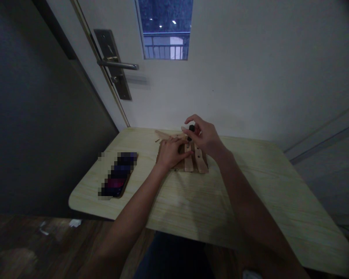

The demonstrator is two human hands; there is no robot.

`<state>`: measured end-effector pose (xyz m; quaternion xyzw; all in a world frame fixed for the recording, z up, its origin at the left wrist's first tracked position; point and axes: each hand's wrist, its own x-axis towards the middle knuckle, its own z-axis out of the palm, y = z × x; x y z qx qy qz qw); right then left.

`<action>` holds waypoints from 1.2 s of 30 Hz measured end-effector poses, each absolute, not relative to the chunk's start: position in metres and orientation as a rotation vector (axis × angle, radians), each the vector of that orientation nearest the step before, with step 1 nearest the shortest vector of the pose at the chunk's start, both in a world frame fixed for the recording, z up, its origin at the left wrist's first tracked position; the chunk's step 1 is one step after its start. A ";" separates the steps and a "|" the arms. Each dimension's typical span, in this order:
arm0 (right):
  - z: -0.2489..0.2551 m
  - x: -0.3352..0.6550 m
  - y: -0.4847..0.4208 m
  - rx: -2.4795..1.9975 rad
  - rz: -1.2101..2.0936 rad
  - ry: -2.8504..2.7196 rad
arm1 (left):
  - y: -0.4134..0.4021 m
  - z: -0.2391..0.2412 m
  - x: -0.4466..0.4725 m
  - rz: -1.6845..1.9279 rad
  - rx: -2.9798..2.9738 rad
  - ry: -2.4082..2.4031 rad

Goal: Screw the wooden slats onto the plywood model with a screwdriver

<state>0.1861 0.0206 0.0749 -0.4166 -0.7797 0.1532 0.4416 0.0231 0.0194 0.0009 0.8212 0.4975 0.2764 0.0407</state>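
Note:
A small assembly of wooden slats (196,161) lies on the pale wooden table (250,193) near its far edge. My left hand (170,152) rests flat on the left part of the slats, fingers stretched out and pressing down. My right hand (203,137) hovers just above the slats, its fingers pinched round a small black tool (191,128) that points down at the wood. Loose thin wooden strips (162,135) stick out behind my left hand.
A phone (118,180) lies on the left side of the table. Behind the table stands a white door with a metal lever handle (117,64) and a small window (165,29). A dark wall is on the left, wooden floor below.

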 end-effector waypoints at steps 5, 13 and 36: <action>0.076 0.190 0.021 -0.936 0.427 -2.062 | 0.019 0.003 0.024 0.816 2.511 1.532; 0.078 0.196 0.022 -1.013 0.456 -2.036 | 0.017 0.005 0.024 0.813 2.482 1.518; 0.075 0.188 0.021 -1.028 0.387 -2.006 | 0.018 0.004 0.024 0.809 2.503 1.546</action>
